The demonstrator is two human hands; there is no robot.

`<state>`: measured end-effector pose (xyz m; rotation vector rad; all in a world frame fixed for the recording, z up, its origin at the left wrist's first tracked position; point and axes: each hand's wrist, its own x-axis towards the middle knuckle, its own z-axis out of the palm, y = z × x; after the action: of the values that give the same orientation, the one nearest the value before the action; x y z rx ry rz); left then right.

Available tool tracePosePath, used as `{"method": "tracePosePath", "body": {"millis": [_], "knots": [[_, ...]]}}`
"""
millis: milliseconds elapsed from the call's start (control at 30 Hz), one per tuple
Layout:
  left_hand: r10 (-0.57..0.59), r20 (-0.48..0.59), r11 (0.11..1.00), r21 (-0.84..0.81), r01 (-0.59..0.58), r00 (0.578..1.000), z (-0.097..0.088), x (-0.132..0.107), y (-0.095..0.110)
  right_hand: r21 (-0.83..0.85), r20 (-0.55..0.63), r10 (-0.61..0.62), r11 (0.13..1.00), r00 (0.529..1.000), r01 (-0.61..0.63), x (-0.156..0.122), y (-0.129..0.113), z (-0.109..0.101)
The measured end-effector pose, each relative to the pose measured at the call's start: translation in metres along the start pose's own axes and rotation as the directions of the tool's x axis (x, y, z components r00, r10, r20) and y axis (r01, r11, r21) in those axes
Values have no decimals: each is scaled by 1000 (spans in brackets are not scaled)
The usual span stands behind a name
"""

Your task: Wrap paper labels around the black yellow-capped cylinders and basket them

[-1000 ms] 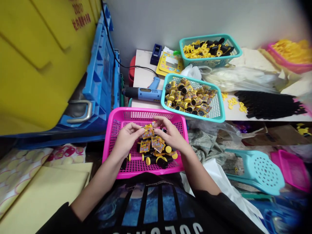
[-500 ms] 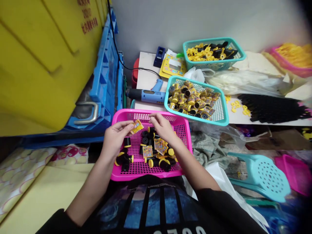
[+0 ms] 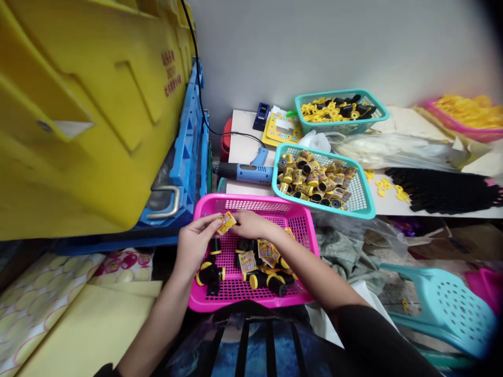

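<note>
A pink basket (image 3: pixel 302 230) rests on my lap with several black tubes with yellow caps (image 3: pixel 208 273) and small yellow stickers (image 3: pixel 269 252) in it. My left hand (image 3: pixel 194 243) pinches one yellow sticker (image 3: pixel 226 222) by its left side above the basket's far left part. My right hand (image 3: pixel 251 225) meets it from the right, fingers closed at the sticker's other edge. Whether the right fingers hold anything else is hidden.
On the low white table (image 3: pixel 241 149) behind stand a teal basket (image 3: pixel 361 207) of labelled tubes, a second teal basket (image 3: pixel 341 125) of parts, a blue heat gun (image 3: pixel 245 172) and black rods (image 3: pixel 444 186). Yellow and blue crates (image 3: pixel 98 120) fill the left. A teal stool (image 3: pixel 448 309) lies at right.
My right hand has come back from the basket's far rim to the sticker in my left hand. The camera has tipped up and swung left.
</note>
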<state>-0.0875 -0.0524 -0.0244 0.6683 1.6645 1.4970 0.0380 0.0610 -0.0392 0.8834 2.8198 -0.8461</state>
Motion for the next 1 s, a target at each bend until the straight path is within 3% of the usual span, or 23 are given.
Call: {"method": "tracePosePath", "body": {"millis": [67, 100, 167, 233, 267, 333, 400, 567, 700, 867, 1000], "knots": [[-9, 22, 1000, 3, 9, 1000, -3, 0, 0, 258, -126, 46, 966, 991, -12, -18, 11, -9], [-17, 44, 1000, -4, 18, 999, -4, 0, 0, 472, -212, 114, 881, 971, 0, -28, 16, -13], [-34, 86, 999, -31, 37, 996, -3, 0, -3, 827, -306, 284, 552, 909, 106, -46, 20, -18], [-50, 112, 997, -61, 57, 992, -1, 0, -7, 948, -294, 371, 231, 881, 219, -60, 19, -21], [-56, 120, 995, -71, 65, 991, 0, 0, -8, 961, -274, 373, 134, 887, 241, -65, 17, -22], [-60, 123, 993, -91, 71, 991, 3, -1, -10, 972, -231, 338, 45, 913, 229, -71, 12, -23], [-54, 120, 992, -108, 67, 991, 4, -3, -10, 979, -206, 302, 54, 931, 199, -73, 9, -22], [-14, 90, 993, -114, 24, 996, 6, -7, -9, 963, -209, 247, 218, 946, 156, -74, 13, -17], [23, 93, 1000, -13, -22, 995, 6, -9, -7, 948, -181, 217, 299, 959, 111, -78, 20, -12], [82, 156, 989, 110, -100, 984, 10, -14, -1, 934, -223, 244, 332, 944, 134, -80, 22, -4], [84, 209, 988, 109, -109, 974, 16, -17, 5, 920, -283, 266, 347, 922, 182, -78, 20, 5]]}}
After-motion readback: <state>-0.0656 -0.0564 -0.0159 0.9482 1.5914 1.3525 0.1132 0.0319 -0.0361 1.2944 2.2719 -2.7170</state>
